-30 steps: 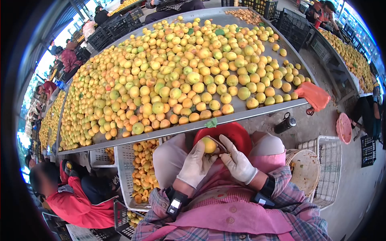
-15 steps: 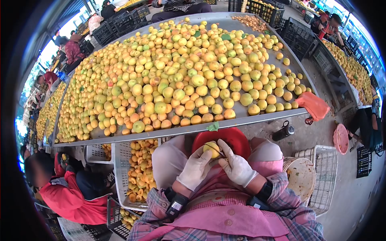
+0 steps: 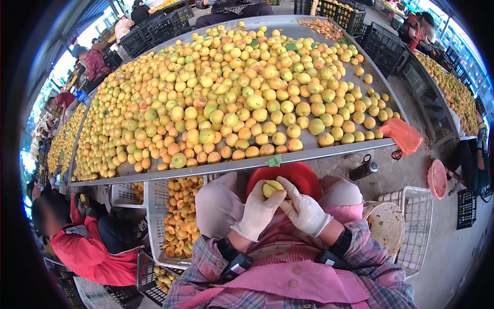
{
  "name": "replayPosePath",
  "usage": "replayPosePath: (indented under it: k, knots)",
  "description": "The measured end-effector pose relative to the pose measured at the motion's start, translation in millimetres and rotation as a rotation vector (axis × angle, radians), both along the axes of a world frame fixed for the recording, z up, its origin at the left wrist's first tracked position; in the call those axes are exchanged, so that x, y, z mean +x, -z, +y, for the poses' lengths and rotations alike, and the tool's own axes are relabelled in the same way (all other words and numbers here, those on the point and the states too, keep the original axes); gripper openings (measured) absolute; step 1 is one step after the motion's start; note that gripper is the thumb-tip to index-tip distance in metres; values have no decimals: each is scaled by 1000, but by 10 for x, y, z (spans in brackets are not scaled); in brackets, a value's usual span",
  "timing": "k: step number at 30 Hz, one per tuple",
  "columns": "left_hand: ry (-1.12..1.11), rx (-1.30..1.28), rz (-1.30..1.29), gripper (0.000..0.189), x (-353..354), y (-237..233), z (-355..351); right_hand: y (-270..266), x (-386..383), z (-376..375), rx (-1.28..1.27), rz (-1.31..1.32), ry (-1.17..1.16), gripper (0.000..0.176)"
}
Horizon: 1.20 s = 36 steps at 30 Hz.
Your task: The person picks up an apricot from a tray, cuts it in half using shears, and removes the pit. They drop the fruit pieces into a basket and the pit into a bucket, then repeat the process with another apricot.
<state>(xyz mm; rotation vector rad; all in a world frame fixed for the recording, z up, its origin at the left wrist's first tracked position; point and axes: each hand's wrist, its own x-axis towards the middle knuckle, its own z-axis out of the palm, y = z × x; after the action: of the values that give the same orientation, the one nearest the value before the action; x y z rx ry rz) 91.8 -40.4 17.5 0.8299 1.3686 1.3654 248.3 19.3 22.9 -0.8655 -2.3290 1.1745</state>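
Above my lap, my left hand (image 3: 259, 210), in a white glove, is closed around a yellow-green apricot (image 3: 271, 188). My gloved right hand (image 3: 307, 212) presses against the same fruit from the right, its fingers bent. A thin dark blade, seen in that hand a moment earlier, is now mostly hidden by the fingers; it looks like a small knife. Just beyond both hands, between my knees, sits a red basin (image 3: 312, 181). A metal-edged table (image 3: 216, 169) stands in front, heaped with apricots (image 3: 206, 110).
Left of my legs is a white crate (image 3: 155, 219) of split apricots. To the right are a whitish bucket (image 3: 386, 226), a white crate (image 3: 418, 226) and a dark bottle (image 3: 364, 168). An orange-red bag (image 3: 401, 135) hangs over the table corner. A person in red (image 3: 98, 250) sits at left.
My hands have closed in around the apricot and it has turned, with more of it covered. The thin blade seen across it before is largely out of sight. My left wrist has shifted slightly right.
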Motion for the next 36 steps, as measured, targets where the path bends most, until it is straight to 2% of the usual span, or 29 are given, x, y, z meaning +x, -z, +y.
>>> replayPosePath:
  k: [2, 5, 9, 10, 11, 13, 14, 15, 17, 18, 19, 21, 23, 25, 28, 30, 32, 34, 36]
  knots:
    - [-9, 61, -20, 24, 36, -2, 20, 24, -7, 12, -39, 10, -19, 64]
    - [-21, 13, 37, 23, 22, 60, 4, 73, -4, -19, -118, 51, -27, 60]
    - [-25, -2, 83, 20, 24, 39, -83, 149, 23, -67, -409, 238, -75, 49]
    - [6, 26, 149, 20, 2, 41, -114, 163, 37, -76, -532, 318, -78, 46]
    - [37, 56, 216, 20, -5, 28, -131, 211, 67, -58, -539, 315, -76, 46]
    - [214, 38, 114, 21, 36, -126, -201, 308, 114, -17, -660, 263, -54, 44]
    - [224, 7, 172, 21, 22, -169, -203, 317, 86, -41, -544, 431, -55, 60]
    - [222, 8, 172, 21, 8, -196, -212, 282, 111, -21, -544, 430, -58, 60]
    - [109, -107, -98, 24, -30, -230, -235, 47, 186, 55, -754, 557, 100, 70]
    - [107, -113, -143, 29, -108, -138, -248, -109, 127, 98, -719, 561, 207, 70]
    - [106, -113, -139, 29, -146, -147, -262, -152, 155, 145, -826, 549, 249, 58]
    - [50, -183, -459, 31, -188, -170, -280, -240, 119, 161, -914, 493, 325, 43]
    - [42, -169, -500, 37, -183, -121, -262, -304, 57, 119, -932, 398, 295, 43]
    - [57, 22, 446, 43, -166, -60, -240, -360, -24, 70, -954, 263, 271, 49]
    - [85, 56, 560, 47, -164, -122, -206, -359, -109, 29, -972, 239, 289, 50]
    - [133, 33, 569, 47, -124, -216, -173, -392, -142, 24, -875, 146, 238, 49]
    - [178, 8, 578, 46, -122, -214, -157, -361, -169, 5, -897, 171, 261, 48]
    - [115, 274, 817, 45, -150, -136, -121, -363, -166, 1, -916, 198, 283, 46]
    - [114, 184, 734, 44, -117, -181, -143, -401, -149, -5, -1041, 218, 275, 44]
